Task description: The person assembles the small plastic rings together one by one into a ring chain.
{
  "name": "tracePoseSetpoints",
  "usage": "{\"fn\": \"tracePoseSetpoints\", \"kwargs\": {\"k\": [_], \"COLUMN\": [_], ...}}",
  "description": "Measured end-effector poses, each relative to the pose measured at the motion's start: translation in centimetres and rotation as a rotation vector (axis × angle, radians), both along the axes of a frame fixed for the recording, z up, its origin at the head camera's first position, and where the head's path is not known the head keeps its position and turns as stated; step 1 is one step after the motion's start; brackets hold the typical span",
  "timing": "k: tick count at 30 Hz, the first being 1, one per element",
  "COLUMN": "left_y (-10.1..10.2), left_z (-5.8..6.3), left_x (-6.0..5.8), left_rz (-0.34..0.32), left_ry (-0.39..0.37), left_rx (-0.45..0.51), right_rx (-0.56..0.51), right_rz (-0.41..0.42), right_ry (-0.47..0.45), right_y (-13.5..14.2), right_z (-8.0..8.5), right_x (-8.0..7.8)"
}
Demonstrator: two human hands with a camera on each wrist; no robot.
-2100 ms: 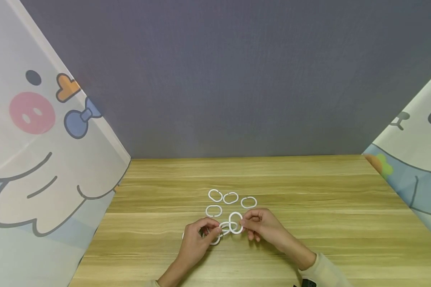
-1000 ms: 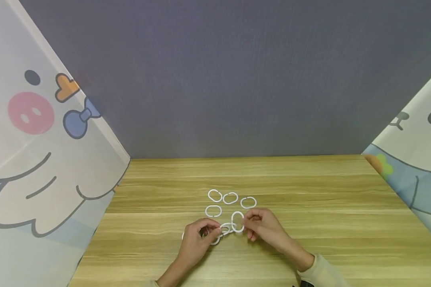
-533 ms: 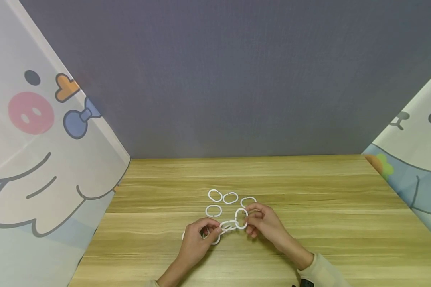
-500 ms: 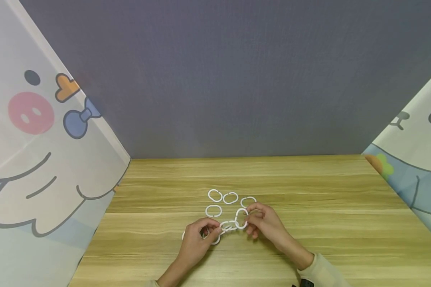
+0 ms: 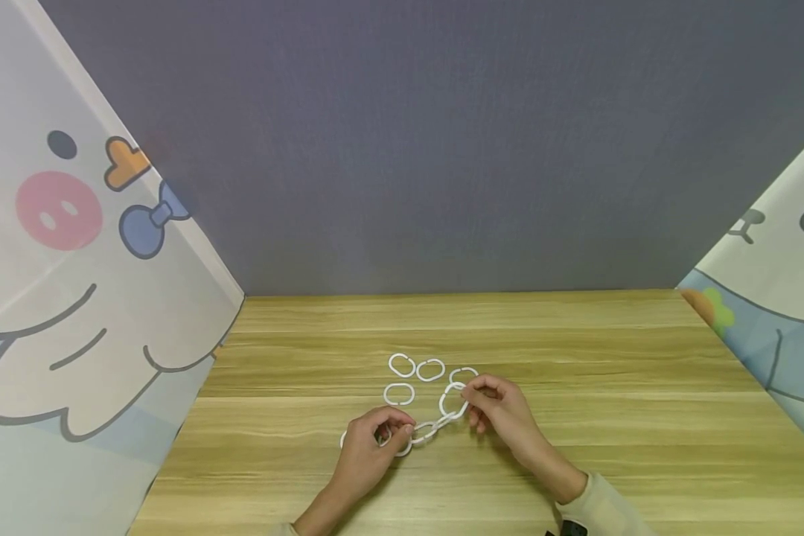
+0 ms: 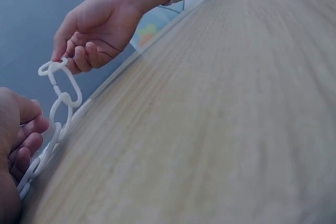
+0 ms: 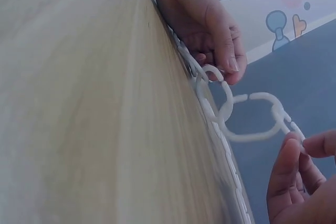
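Head view: how did the white chain [image 5: 445, 420] lie between the two hands?

"On a slant. It ran from beside the left hand [image 5: 363, 450] rightward and away from the person, up to the right hand [image 5: 509, 417], over the tabletop [image 5: 563, 357]"

"And each grip?"

"The right one pinched the last visible link [image 7: 282, 116] between thumb and finger. The right wrist view had that piece hooked through an oval link [image 7: 252, 138], whose long axis pointed across toward the other hand (both seemed lifted off the surface, as far as I could judge). As for the left, thumb and forefinger met right by the chain, but I couldn't tell whether they gripped or merely touched it"

"Which relation mattered most?"

"Probably the one at the right fingertips: a loose link [image 5: 467, 368] lay just beyond them, partly hidden, so the right hand was plainly the nearer. The other loose links [image 5: 431, 380] lay farther left, two roughly in row with it and one closer to the person"
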State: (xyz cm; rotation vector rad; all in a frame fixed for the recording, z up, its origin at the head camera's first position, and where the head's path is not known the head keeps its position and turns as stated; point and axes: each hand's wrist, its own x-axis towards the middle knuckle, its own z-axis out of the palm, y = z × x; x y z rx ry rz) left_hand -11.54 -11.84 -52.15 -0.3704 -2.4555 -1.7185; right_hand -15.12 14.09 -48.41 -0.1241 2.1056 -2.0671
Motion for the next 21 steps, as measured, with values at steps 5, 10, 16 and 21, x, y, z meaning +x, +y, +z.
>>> {"fn": "tracePoseSetpoints", "kwargs": {"k": [5,10,16,21], "left_y": [0.0,-0.1,0.0,0.0], "left_z": [0.0,-0.1,-0.4,-0.4], "left_x": [0.0,-0.1,-0.1,-0.2], "left_rz": [-0.001,-0.005,-0.017,-0.017], "left_ry": [-0.011,-0.011,0.06,0.089], "left_rx": [0.01,0.033,0.023,0.016], "right_rx": [0.028,0.016,-0.021,-0.037], "right_rz": [0.1,0.17,0.213,0.252], "right_ry": [0.023,0.048,0.048,0.028], "right_y": [0.1,-0.3,-0.8,-0.9], "right_z": [0.0,-0.6,-1.3,-1.5], "right_x": [0.1,0.3,0.6,0.8]}}
